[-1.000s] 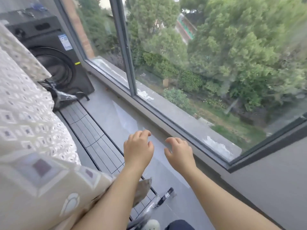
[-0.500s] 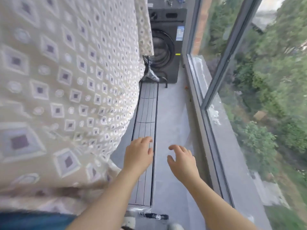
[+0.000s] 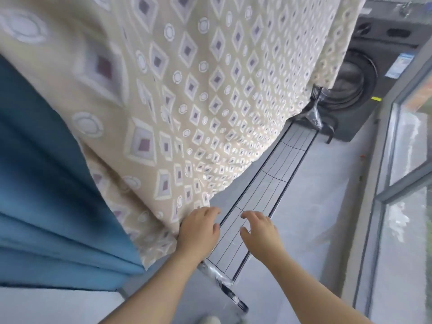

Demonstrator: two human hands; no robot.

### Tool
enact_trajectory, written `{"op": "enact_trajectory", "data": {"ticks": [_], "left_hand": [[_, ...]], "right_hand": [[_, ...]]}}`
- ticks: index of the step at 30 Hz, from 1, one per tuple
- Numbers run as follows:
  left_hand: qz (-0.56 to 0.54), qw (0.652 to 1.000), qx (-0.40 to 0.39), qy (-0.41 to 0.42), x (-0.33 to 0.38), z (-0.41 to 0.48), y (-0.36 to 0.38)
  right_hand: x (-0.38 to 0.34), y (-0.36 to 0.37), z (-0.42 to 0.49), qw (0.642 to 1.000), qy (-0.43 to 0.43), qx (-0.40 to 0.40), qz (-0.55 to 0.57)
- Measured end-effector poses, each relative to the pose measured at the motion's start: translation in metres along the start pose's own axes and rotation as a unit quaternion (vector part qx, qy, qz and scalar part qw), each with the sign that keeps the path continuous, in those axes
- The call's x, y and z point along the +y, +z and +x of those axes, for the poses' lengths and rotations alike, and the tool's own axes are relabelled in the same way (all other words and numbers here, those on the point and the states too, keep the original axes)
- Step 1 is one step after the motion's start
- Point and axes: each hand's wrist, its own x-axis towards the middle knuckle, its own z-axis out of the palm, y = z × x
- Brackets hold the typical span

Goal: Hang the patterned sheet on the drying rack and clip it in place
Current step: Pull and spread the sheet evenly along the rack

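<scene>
A beige patterned sheet (image 3: 187, 94) with purple diamonds and white rings hangs draped across the upper left of the head view, covering most of the drying rack. One wing of the black wire rack (image 3: 268, 190) sticks out bare below the sheet's hem. My left hand (image 3: 198, 226) hovers at the sheet's lower edge, fingers loosely spread, holding nothing. My right hand (image 3: 259, 230) floats above the rack wires, fingers apart and empty. No clip is visible.
A blue curtain (image 3: 46, 195) hangs at the left. A dark front-loading washing machine (image 3: 364, 78) stands at the far end of the narrow balcony. A large window with a grey frame (image 3: 392, 160) runs along the right. Grey floor (image 3: 315, 218) lies between rack and window.
The view has swung left from the window to the sheet and rack. Both hands stay empty and raised, now close to the sheet's lower edge.
</scene>
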Motion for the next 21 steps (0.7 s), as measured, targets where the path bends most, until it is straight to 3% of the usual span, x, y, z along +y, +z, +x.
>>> {"op": "enact_trajectory", "data": {"ticks": [3,6,10,13,16,18,20,21], "left_hand": [[-0.052,0.998,0.037,-0.003,-0.019,-0.016,-0.004],[-0.091,0.985,0.148,0.024,-0.036,-0.03,-0.006],[-0.046,0.963,0.259,0.051,-0.054,-0.048,-0.016],[-0.031,0.948,0.318,0.012,-0.069,-0.058,-0.024],[-0.099,0.917,0.372,-0.109,-0.075,-0.072,-0.03],[-0.197,0.861,0.389,-0.261,-0.077,-0.075,-0.034],[-0.261,0.812,0.356,-0.382,-0.083,-0.07,-0.037],[-0.281,0.805,0.334,-0.403,-0.087,-0.067,-0.036]], "right_hand": [[-0.015,0.003,0.003,1.0,-0.03,-0.009,-0.003],[-0.028,0.007,0.004,0.999,-0.048,-0.022,-0.008],[-0.044,0.021,0.004,0.998,-0.049,-0.046,-0.005],[-0.056,0.033,0.005,0.996,-0.062,-0.062,0.001],[-0.063,0.038,0.008,0.993,-0.082,-0.082,-0.001],[-0.065,0.036,0.015,0.99,-0.102,-0.096,0.0],[-0.066,0.031,0.023,0.987,-0.118,-0.11,0.005],[-0.066,0.028,0.027,0.985,-0.124,-0.118,0.005]]}}
